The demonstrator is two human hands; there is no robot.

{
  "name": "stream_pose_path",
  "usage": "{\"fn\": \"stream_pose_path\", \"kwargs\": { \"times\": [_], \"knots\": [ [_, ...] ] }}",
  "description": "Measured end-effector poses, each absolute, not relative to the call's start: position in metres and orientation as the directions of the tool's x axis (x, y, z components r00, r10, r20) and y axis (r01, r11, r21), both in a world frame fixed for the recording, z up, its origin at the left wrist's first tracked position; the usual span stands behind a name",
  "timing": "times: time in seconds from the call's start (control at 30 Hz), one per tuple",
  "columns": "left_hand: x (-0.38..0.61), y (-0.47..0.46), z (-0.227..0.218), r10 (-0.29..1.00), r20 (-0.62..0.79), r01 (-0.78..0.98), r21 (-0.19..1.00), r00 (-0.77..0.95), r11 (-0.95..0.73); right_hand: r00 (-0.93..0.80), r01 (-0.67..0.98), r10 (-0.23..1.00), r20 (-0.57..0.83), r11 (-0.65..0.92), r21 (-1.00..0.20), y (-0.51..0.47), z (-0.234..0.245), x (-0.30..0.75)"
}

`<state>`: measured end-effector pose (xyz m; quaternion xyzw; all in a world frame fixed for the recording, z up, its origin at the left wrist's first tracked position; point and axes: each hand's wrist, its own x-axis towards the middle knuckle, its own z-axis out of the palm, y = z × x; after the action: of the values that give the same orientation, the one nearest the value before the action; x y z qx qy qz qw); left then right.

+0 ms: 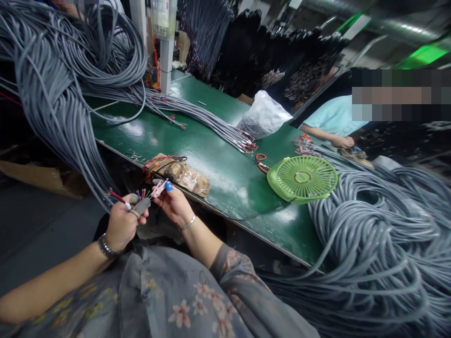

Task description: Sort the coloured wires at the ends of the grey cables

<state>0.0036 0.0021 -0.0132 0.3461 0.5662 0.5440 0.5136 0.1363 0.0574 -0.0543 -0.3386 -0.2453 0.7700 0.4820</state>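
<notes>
— So, where is the cable end?

— In the left hand (pixel 121 224): its fingers, wearing grey finger cots, are closed round a grey cable (pixel 88 178), whose stripped coloured wires (pixel 143 193) fan out just past the thumb.

— And the right hand (pixel 172 203)?

— Just beside the left, fingers pinched on a small pinkish connector (pixel 158 188) that meets those wire tips. One fingertip wears a blue cot.

— What lies beyond the hands?

— Just ahead of the right hand runs the near edge of the green bench (pixel 211 159), and on it a taped brown block (pixel 183 174) with red leads. Farther off to the right of that hand lies a green fan (pixel 302 178) flat on the bench, near its edge.

— Room to move?

— The hands hang off the bench, over the lap. Open green surface stretches past the block; a heap of grey cable coils (pixel 369 244) crowds the right side.

— Any containers?

— A clear plastic bag (pixel 263 115) far ahead of the right hand; dark contents, too blurred to tell.
</notes>
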Motion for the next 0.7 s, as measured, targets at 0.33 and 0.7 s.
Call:
{"fn": "stream_pose_path", "kwargs": {
  "times": [0.33,0.7],
  "knots": [
    [0.0022,0.0012,-0.012,0.951,-0.196,-0.148,0.975,-0.237,0.165,-0.297,-0.589,0.908,-0.296,-0.418,-0.691,0.0569,-0.0513,0.1345],
    [0.0041,-0.0002,-0.0096,0.946,-0.208,-0.184,0.969,-0.247,0.165,-0.364,-0.574,0.859,-0.359,-0.511,-0.64,0.054,-0.047,0.137]
  ]
}}
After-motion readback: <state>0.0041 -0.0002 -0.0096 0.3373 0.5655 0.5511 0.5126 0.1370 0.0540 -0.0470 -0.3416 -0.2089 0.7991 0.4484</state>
